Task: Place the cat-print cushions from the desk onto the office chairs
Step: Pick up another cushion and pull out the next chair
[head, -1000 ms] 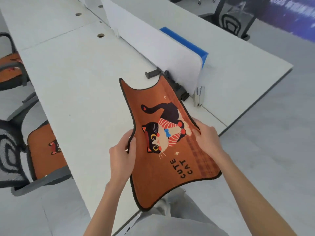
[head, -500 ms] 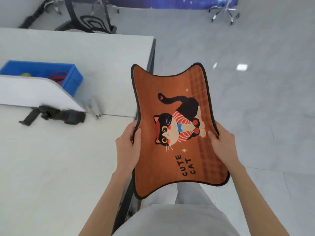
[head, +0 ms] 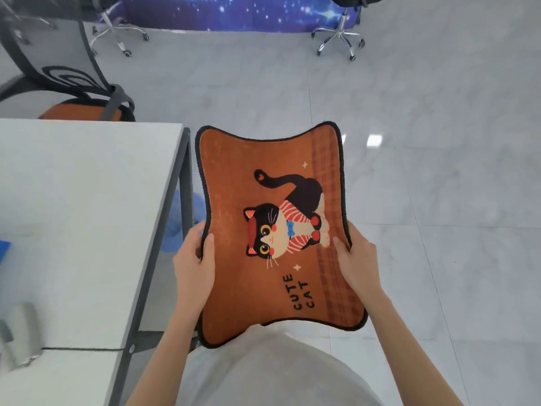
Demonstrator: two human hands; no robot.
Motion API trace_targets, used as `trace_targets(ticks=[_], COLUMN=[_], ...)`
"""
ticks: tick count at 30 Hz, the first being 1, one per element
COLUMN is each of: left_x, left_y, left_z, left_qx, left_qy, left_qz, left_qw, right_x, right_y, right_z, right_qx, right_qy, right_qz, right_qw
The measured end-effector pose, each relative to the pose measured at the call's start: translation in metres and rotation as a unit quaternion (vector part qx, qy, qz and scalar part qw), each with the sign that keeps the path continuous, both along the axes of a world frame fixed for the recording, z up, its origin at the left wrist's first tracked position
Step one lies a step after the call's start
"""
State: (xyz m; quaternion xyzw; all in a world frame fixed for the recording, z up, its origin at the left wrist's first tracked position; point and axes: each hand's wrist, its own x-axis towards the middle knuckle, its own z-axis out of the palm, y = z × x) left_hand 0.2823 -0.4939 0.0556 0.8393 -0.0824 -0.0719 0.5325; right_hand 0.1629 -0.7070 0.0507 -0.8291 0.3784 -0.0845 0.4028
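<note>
Cat-print cushion (head: 257,230) gripped at both side edges by left (head: 193,268) and right hands (head: 355,265).

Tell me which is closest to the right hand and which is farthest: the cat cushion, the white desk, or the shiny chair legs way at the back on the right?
1. Cat cushion: the right hand grips its right edge.
2. White desk: to the left, beyond the cushion and the left hand.
3. Shiny chair legs: far back on the floor, top right.
</note>
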Motion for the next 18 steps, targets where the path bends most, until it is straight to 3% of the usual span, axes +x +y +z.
trace_targets(ticks=[6,18], left_x=[0.139,0.441], left_y=[-0.087,-0.248], left_z=[-0.009,0.02], left_qx=[-0.035,-0.03], left_qy=[-0.007,-0.013], left_qz=[0.035,-0.033], left_qw=[0.999,0.999], right_x=[0.15,0.421], right_y=[-0.088,-0.235], right_z=[-0.006,-0.001], right_qx=[-0.018,0.011], right_qy=[-0.032,-0.024], right_qz=[0.038,-0.008], right_qw=[0.999,1.0])
